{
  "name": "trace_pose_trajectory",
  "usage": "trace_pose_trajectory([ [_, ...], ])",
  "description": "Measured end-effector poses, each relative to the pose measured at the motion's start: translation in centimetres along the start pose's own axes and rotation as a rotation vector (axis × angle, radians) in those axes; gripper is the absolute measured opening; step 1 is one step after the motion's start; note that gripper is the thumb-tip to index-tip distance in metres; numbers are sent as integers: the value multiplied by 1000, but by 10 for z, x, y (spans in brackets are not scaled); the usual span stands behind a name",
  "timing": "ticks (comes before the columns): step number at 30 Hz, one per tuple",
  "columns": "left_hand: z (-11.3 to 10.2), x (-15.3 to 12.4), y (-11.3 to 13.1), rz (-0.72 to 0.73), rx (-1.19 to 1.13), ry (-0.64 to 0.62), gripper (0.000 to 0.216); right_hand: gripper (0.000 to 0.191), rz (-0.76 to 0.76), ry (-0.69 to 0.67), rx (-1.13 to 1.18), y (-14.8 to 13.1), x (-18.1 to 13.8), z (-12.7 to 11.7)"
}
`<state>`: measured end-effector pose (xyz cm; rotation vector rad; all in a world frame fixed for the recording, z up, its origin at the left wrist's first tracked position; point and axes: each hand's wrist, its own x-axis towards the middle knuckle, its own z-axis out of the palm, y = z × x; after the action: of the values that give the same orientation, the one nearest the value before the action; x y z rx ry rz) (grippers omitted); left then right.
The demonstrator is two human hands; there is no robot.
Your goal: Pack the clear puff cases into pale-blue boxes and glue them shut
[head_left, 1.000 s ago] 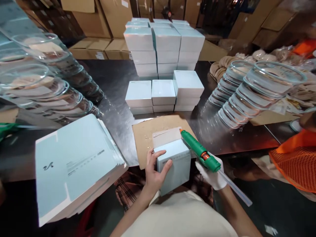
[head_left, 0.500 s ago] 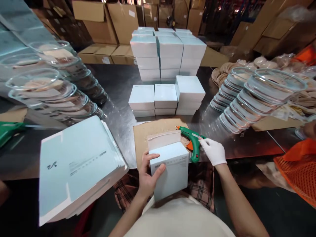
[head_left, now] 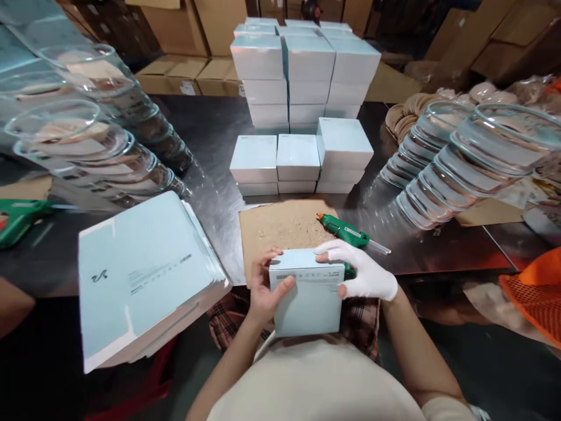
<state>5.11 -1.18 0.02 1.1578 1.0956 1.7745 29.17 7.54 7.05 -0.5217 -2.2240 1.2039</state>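
Both hands grip a pale blue carton box [head_left: 307, 295] at the near table edge, against my body. My bare left hand [head_left: 263, 289] clasps its left side, thumb on the front face. My right hand [head_left: 362, 272], in a white glove, presses on the closed top flap and wraps the right corner. A green glue gun [head_left: 346, 232] lies on the table just beyond the box, beside a brown cardboard mat [head_left: 280, 228] speckled with glue bits.
A stack of flat box blanks [head_left: 144, 275] lies at my left. Finished boxes [head_left: 302, 93] are piled at the table's middle. Stacked glass bowls lean at left [head_left: 96, 152] and right [head_left: 456, 164]. A second green glue gun [head_left: 20, 216] and an orange mesh basket [head_left: 534, 292] sit at the edges.
My right hand set the glue gun down on the table and moved onto the box. The open top flap has been folded down shut.
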Motion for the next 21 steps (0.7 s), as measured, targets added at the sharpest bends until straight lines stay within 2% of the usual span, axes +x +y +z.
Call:
trace_pose_trajectory([
  [1,-2,1,2,10,54,-21,35,51,-37,5,-79,-2,2,1],
  [3,-5,3,6,5,123,-48,31,33,-99,7,-158,-4,7,4],
  [6,-3,3,11,-42,134,-35,35,25,-114,-16,-168,1,8,7],
  [8,-2,4,13,-110,129,52,40,40,-58,104,-252,6,1,12],
  [10,-1,9,16,-178,122,213,44,72,-9,353,-428,8,-13,24],
  [11,-2,12,17,-223,102,309,46,84,-30,459,-542,9,-21,32],
  [12,-2,17,19,-279,63,394,48,85,-81,517,-671,10,-28,41],
  [13,-3,22,22,-343,10,449,52,73,-175,499,-809,10,-34,49],
  [15,-4,33,28,-459,-129,462,66,33,-403,382,-1059,11,-40,59],
  [16,-4,38,31,-488,-203,438,75,23,-494,346,-1145,10,-38,60],
  [18,-5,45,32,-443,-308,385,85,27,-555,351,-1223,8,-20,48],
  [21,-2,45,23,-256,-280,426,86,29,-394,428,-1263,8,40,8],
])
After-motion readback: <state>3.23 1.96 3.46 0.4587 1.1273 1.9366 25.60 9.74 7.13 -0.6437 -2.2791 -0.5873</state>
